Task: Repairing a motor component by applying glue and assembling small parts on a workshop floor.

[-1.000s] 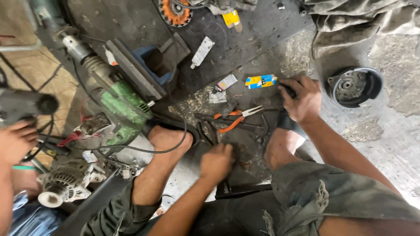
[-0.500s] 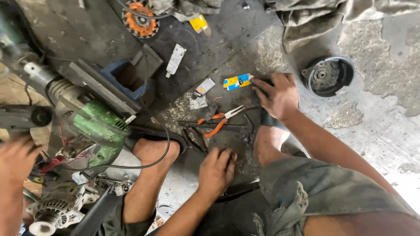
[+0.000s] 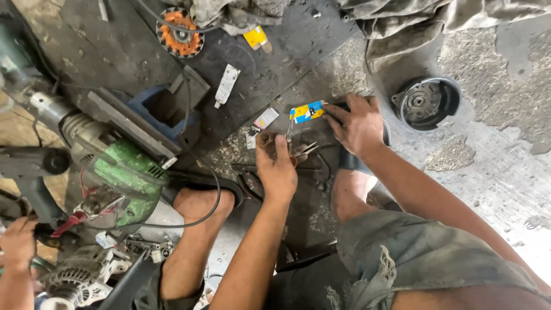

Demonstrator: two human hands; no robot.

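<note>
My left hand [image 3: 278, 166] reaches forward over the orange-handled pliers [image 3: 303, 150] on the dark floor plate, fingers closed around them; only their metal tips show. My right hand [image 3: 357, 123] rests further right, fingers curled over a dark part [image 3: 343, 107] that is mostly hidden beneath it. A small yellow-and-blue packet [image 3: 307, 111] lies just beside my right fingertips. My bare feet and knees sit below both hands.
A green power tool [image 3: 123, 172] with a black cable lies at left, beside a blue box [image 3: 163, 109]. An orange-wound coil [image 3: 181, 33], a white strip [image 3: 227, 84] and a round black housing [image 3: 427, 100] lie around. Another person's hand [image 3: 17, 241] is at bottom left.
My left hand moved forward from near my foot onto the pliers. My right hand stayed on the dark part. The view shifted slightly.
</note>
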